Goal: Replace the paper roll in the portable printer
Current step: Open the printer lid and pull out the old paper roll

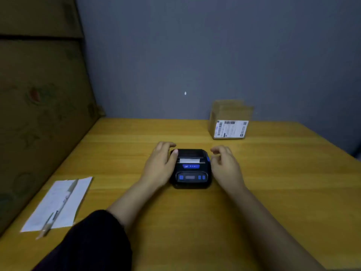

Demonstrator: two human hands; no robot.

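A small black portable printer (pixel 191 169) with blue buttons lies on the wooden table (pixel 273 182), its lid down. A short white strip of paper (pixel 189 160) shows at its slot. My left hand (pixel 161 165) rests against the printer's left side, thumb on the top left corner of the lid. My right hand (pixel 224 165) hovers just right of the printer, fingers curled and apart, holding nothing; whether it touches the printer is unclear.
A cardboard box (pixel 230 120) with a shipping label stands at the back right, near the wall. A white sheet of paper (pixel 58 204) with a pen (pixel 56 210) on it lies at the front left. A patterned panel borders the table's left side.
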